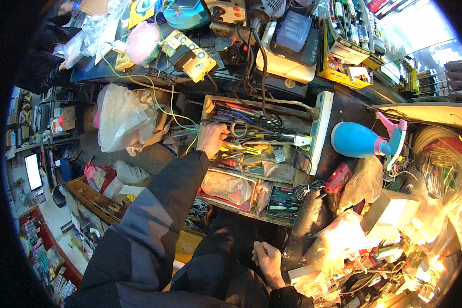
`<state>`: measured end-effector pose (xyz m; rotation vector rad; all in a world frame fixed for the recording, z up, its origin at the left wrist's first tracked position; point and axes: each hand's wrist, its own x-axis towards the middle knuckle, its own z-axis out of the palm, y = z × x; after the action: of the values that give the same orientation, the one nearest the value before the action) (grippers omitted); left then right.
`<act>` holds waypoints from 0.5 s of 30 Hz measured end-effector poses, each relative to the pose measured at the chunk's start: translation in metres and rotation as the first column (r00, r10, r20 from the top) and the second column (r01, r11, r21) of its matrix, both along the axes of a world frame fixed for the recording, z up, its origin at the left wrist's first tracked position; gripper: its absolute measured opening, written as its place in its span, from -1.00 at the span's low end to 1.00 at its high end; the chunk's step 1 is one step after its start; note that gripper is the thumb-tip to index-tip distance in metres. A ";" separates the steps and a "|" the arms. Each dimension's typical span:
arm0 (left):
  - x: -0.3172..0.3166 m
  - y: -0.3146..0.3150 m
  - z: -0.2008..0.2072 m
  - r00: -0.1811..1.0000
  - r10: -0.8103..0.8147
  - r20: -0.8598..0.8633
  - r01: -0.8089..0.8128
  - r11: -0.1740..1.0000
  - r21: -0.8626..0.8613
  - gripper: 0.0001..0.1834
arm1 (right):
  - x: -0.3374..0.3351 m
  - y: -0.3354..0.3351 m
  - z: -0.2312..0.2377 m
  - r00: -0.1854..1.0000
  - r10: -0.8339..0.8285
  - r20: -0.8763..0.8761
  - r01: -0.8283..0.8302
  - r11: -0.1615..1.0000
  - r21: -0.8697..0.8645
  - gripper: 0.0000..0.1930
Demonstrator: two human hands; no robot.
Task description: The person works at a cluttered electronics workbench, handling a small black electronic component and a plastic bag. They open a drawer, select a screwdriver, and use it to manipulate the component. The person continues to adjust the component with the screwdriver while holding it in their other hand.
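Observation:
My left hand (212, 139) reaches into an open wooden drawer (208, 107) full of tools, at its left side. Its fingers are curled down, and whatever they may grip is hidden under them. Right beside the fingers lie a roll of tape (232, 128) and a yellow-handled tool (249, 149). Pens and thin tools (236, 109) fill the drawer's far part. Nearer me in the drawer sit a red-rimmed box (254, 191) with a clear plastic bag and a dark tray (272, 206) of small screwdrivers. Low by my lap, my right hand (268, 262) is curled closed, with nothing visible in it.
A blue spray bottle (353, 139) lies right of the drawer, above a red tool (339, 177). Cables and plastic bags (339, 241) crowd the right. Bubble wrap (122, 120) sits left, with a thin pale-green cord (154, 92) hanging nearby. A power strip (196, 64) lies on the bench behind.

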<state>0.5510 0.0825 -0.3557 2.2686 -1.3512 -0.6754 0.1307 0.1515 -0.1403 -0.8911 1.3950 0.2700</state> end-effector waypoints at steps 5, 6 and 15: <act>0.001 -0.001 0.000 0.999 -0.046 0.022 0.046 0.999 0.021 -0.84 | 0.002 0.000 0.001 1.000 0.006 -0.010 -0.006 1.000 -0.006 -0.52; 0.003 -0.002 0.001 0.998 -0.023 -0.061 0.024 0.999 0.028 -0.82 | 0.003 0.000 0.001 1.000 0.007 -0.008 -0.007 1.000 -0.009 -0.52; 0.015 -0.008 0.028 0.971 -0.178 -0.157 0.191 0.979 0.072 -0.74 | 0.003 0.002 0.000 1.000 0.000 -0.022 0.001 1.000 0.024 -0.53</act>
<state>0.5658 0.0741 -0.3279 2.1248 -1.4971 -0.9645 0.1341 0.1536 -0.1404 -0.8706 1.4094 0.2962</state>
